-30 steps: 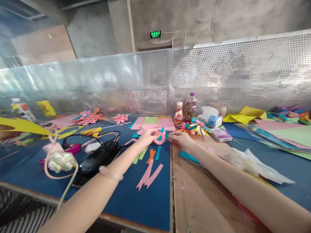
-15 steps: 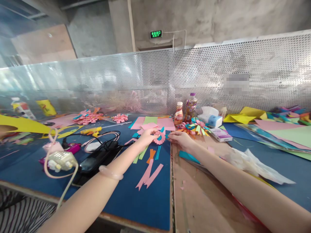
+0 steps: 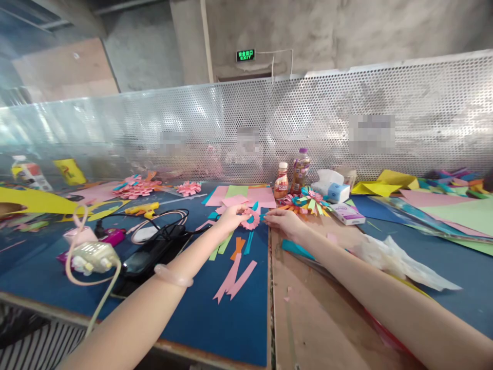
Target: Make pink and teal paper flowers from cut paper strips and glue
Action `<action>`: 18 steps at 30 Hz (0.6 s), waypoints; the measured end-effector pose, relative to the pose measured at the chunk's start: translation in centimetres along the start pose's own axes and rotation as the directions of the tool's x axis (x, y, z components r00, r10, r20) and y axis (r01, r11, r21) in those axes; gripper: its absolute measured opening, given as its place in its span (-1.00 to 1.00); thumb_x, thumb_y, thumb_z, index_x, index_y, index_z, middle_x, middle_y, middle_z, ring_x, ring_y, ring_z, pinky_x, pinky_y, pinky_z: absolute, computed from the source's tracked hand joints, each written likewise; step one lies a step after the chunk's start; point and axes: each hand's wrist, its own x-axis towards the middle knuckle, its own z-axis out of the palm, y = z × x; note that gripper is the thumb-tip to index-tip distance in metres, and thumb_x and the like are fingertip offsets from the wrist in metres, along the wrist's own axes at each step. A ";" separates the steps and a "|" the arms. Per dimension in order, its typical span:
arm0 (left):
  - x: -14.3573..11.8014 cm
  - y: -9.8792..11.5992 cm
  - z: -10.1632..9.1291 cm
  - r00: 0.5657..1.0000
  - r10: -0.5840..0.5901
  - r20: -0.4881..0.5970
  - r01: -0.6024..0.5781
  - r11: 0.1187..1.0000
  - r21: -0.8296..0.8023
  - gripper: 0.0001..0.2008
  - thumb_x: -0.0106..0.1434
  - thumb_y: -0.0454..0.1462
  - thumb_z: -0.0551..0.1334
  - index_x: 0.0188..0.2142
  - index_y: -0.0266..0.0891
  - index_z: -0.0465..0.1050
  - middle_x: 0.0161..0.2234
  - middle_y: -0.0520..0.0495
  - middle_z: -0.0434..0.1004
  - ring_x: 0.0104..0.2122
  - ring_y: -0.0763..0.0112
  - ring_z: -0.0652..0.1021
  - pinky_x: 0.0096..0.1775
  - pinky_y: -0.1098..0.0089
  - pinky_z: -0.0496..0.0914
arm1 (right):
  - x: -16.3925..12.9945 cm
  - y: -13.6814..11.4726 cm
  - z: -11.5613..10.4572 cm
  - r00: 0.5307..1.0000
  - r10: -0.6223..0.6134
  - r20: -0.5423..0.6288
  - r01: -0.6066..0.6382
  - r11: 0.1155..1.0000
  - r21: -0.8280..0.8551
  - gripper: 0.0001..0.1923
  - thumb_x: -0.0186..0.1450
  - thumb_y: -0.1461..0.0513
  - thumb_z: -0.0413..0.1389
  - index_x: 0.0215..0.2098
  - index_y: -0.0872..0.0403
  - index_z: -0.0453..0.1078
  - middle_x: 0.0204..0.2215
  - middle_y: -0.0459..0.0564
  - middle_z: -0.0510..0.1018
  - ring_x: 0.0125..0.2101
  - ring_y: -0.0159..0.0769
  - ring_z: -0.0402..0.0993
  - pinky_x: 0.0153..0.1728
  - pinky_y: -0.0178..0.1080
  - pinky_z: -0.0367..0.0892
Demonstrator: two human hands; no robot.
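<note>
My left hand [image 3: 231,218] pinches the upper left rim of a pink paper ring with a fringed edge [image 3: 252,221], and a small blue paper leaf [image 3: 255,205] stands at its top. To the right of the ring, my right hand [image 3: 285,222] has its fingers closed, with a bit of blue paper [image 3: 263,218] at the fingertips. Below lie an orange paper strip [image 3: 238,247], notched pink strips [image 3: 242,279], thin blue strips [image 3: 249,242] and green strips [image 3: 221,247] on the blue tabletop.
Cables and a black device [image 3: 148,254] lie left, beside a power adapter [image 3: 92,257]. Two drink bottles [image 3: 301,170], a tissue pack [image 3: 339,192] and a multicoloured paper flower [image 3: 314,201] stand behind my right hand. A crumpled plastic bag [image 3: 400,259] lies right.
The view has shifted slightly. Both hands stay at about the same place around the pink ring.
</note>
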 end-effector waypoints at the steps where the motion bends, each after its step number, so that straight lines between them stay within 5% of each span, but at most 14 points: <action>1: 0.0 0.0 0.0 1.000 -0.004 -0.002 0.004 1.000 0.002 -0.84 0.00 -0.34 0.27 -0.36 -0.34 0.48 -0.46 -0.09 0.51 -0.48 0.42 0.47 -0.41 0.41 0.33 | 0.0 0.0 0.0 1.000 -0.001 0.001 0.001 1.000 0.002 -0.81 -0.13 0.34 0.32 -0.55 0.14 0.42 -0.62 -0.10 0.52 -0.52 -0.43 0.48 -0.43 -0.40 0.36; 18: -0.1 0.2 0.0 0.999 -0.015 -0.034 0.016 0.999 0.035 -0.87 0.00 -0.36 0.27 -0.38 -0.33 0.46 -0.48 -0.02 0.48 -0.54 0.49 0.44 -0.45 0.45 0.32 | -0.2 -0.2 0.1 1.000 -0.007 0.022 0.007 1.000 0.014 -0.83 -0.13 0.33 0.31 -0.56 0.14 0.42 -0.62 -0.10 0.52 -0.53 -0.44 0.47 -0.44 -0.41 0.35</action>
